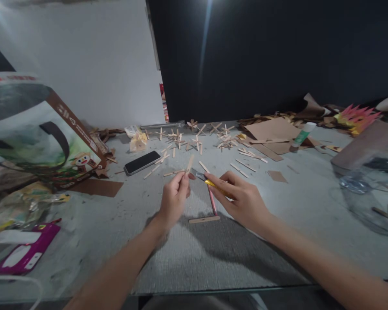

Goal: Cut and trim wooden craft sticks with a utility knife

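Head view: at the centre of the frame, the left hand (pixel 175 196) pinches a wooden stick (pixel 190 163), while the right hand (pixel 241 194) grips a yellow cutter (pixel 210 183), its blade (pixel 199 175) near the stick

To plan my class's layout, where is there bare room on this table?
Free: between the purple item and left forearm; between right forearm, small cardboard square and clear plastic. Crowded: the back, with wooden sticks and cardboard sheets.
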Demonstrator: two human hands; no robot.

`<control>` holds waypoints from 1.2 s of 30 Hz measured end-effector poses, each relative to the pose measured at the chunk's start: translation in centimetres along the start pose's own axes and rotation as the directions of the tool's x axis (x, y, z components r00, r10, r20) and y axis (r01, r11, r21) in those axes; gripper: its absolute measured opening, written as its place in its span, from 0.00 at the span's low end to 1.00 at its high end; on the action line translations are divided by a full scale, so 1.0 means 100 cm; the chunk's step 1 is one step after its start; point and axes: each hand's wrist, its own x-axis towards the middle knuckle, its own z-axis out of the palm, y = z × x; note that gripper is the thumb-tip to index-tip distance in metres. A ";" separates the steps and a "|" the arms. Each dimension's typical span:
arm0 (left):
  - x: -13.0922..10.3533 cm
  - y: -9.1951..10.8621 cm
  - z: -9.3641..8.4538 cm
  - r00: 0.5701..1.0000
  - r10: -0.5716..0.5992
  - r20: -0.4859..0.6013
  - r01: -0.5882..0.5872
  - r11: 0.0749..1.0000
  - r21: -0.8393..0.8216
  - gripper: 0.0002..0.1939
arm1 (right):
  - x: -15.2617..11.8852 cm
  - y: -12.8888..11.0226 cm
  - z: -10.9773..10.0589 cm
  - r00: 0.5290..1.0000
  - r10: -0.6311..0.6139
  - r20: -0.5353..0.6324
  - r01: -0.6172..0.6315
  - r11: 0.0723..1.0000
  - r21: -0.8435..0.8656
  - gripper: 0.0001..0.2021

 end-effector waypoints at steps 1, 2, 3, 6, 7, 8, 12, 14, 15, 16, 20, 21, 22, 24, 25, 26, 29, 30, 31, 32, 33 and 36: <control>-0.001 0.000 0.000 1.000 0.010 0.000 -0.010 1.000 0.002 0.23 | 0.000 0.000 -0.001 0.999 -0.031 -0.010 0.030 0.999 -0.020 0.17; -0.002 0.000 0.000 1.000 0.017 0.001 -0.017 1.000 0.003 0.22 | 0.000 0.000 -0.002 0.998 -0.064 -0.019 0.063 0.997 -0.043 0.17; -0.002 -0.001 0.000 1.000 0.024 0.004 -0.024 1.000 0.005 0.22 | 0.001 0.000 -0.003 0.995 -0.095 -0.024 0.094 0.993 -0.069 0.17; -0.004 -0.001 -0.001 0.999 0.038 0.019 -0.038 0.999 0.022 0.23 | 0.002 -0.003 -0.007 0.987 -0.158 -0.015 0.154 0.976 -0.151 0.17; -0.004 -0.001 -0.001 0.999 0.042 0.022 -0.042 0.999 0.034 0.23 | 0.002 -0.004 -0.008 0.986 -0.167 -0.011 0.163 0.972 -0.168 0.17; -0.005 0.000 -0.001 0.999 0.046 0.024 -0.047 0.998 0.045 0.23 | 0.002 -0.005 -0.009 0.985 -0.172 -0.008 0.167 0.969 -0.180 0.17; -0.005 0.001 -0.002 0.998 0.050 0.036 -0.052 0.996 0.069 0.22 | 0.003 -0.006 -0.012 0.984 -0.177 -0.004 0.173 0.967 -0.189 0.16; -0.004 0.002 -0.002 0.998 0.053 0.037 -0.055 0.997 0.060 0.20 | 0.003 -0.006 -0.012 0.991 -0.134 -0.001 0.133 0.982 -0.134 0.17; -0.004 0.003 -0.002 0.998 0.052 0.039 -0.053 0.998 0.042 0.20 | 0.003 -0.005 -0.012 0.996 -0.092 -0.004 0.091 0.992 -0.083 0.17; -0.004 0.004 -0.001 0.998 0.048 0.041 -0.049 0.999 0.018 0.19 | 0.003 -0.005 -0.012 0.999 -0.036 -0.005 0.036 0.999 -0.024 0.17; -0.005 0.007 0.001 0.999 0.018 0.044 -0.017 0.999 -0.035 0.19 | 0.005 -0.008 -0.010 0.974 0.216 0.068 -0.225 0.953 0.204 0.18; -0.006 0.007 0.002 0.999 0.012 0.037 -0.011 0.999 -0.030 0.18 | 0.005 -0.010 -0.010 0.959 0.259 0.118 -0.281 0.928 0.245 0.18; -0.007 0.007 0.003 0.999 0.004 0.032 -0.003 1.000 -0.026 0.18 | 0.005 -0.013 -0.010 0.941 0.290 0.174 -0.330 0.901 0.281 0.19; -0.008 0.006 0.004 1.000 -0.015 0.025 0.016 1.000 -0.020 0.17 | 0.006 -0.019 -0.010 0.910 0.319 0.266 -0.399 0.850 0.343 0.18; -0.009 0.005 0.005 0.999 -0.025 0.025 0.026 1.000 -0.018 0.17 | 0.006 -0.021 -0.009 0.897 0.325 0.298 -0.423 0.828 0.369 0.18; -0.009 0.005 0.006 0.999 -0.033 0.025 0.033 0.999 -0.015 0.16 | 0.006 -0.023 -0.009 0.887 0.331 0.321 -0.442 0.808 0.389 0.17; -0.010 0.005 0.007 0.999 -0.037 0.030 0.037 0.999 0.001 0.16 | 0.005 -0.026 -0.007 0.874 0.349 0.339 -0.472 0.779 0.413 0.17; -0.010 0.005 0.007 0.999 -0.035 0.031 0.035 0.999 0.005 0.16 | 0.004 -0.027 -0.006 0.872 0.353 0.339 -0.475 0.777 0.413 0.17; -0.010 0.006 0.008 0.999 -0.033 0.031 0.033 0.999 0.008 0.15 | 0.004 -0.027 -0.005 0.871 0.354 0.339 -0.476 0.776 0.413 0.16; -0.010 0.006 0.008 0.999 -0.031 0.031 0.030 1.000 0.008 0.15 | 0.004 -0.027 -0.005 0.871 0.355 0.339 -0.477 0.775 0.414 0.16; -0.010 0.006 0.008 0.999 -0.029 0.030 0.029 1.000 0.007 0.16 | 0.003 -0.027 -0.005 0.871 0.354 0.340 -0.477 0.775 0.415 0.16; -0.010 0.007 0.008 0.999 -0.034 0.027 0.034 0.999 0.003 0.16 | 0.004 -0.027 -0.006 0.874 0.347 0.339 -0.471 0.776 0.420 0.16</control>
